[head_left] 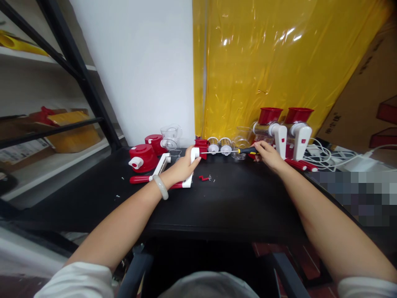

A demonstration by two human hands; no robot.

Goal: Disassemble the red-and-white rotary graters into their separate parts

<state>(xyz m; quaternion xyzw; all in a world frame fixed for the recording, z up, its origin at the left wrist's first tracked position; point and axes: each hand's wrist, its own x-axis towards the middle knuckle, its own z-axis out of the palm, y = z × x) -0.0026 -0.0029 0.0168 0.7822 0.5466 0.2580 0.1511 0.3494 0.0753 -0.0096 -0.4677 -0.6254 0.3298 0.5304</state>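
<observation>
My left hand (186, 162) is closed around a white crank handle (188, 181) with a red grip, holding it upright just above the black table. My right hand (266, 154) grips the black and yellow handle of a screwdriver (246, 150). Its long shaft points left, and the tip meets the round white end of the crank. On the table below lie a small red part (204, 178) and some tiny screws (210, 177). Another white crank arm (161, 165) with a red grip lies left of my left hand.
Red grater bases (144, 157) and a clear hopper (170, 133) stand at the back left. Two grater drums (225, 145) sit at the back middle. Two assembled rotary graters (299, 131) and white cables (321, 155) are on the right. A black shelf frame (71, 62) rises at left.
</observation>
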